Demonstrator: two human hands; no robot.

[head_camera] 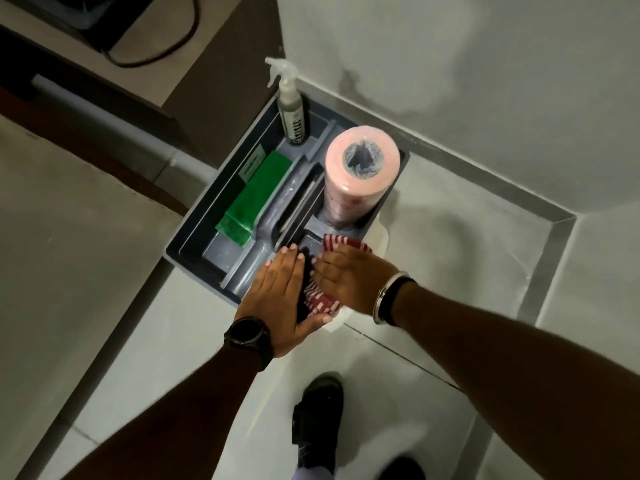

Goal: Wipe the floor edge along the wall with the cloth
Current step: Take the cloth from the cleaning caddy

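Looking down, you've got both hands pressed together around the cloth (320, 299), the red-and-white striped one, right over the near corner of the grey caddy (194, 237). Your left hand (277, 296) is flat, fingers straight and together, thumb hooked under the cloth's lower end; there's a black watch (247, 336) on that wrist. Your right hand (349, 277) lies over the other side with fingers spread a bit, and a metal bangle (386, 296) sits on that wrist. So the cloth is sandwiched between your palms, poking out at top and bottom.

Inside the caddy: a spray bottle (291, 105) upright in the far corner, a pink roll (360, 174) standing next to it, and green pads (254, 195) in the left compartment.

The caddy sits on a pale tiled floor (433, 244), tucked near the wall (485, 81), which has a grey skirting strip (460, 171) running along its base and turning the corner on the right. One dark shoe (317, 420) shows below your arms.
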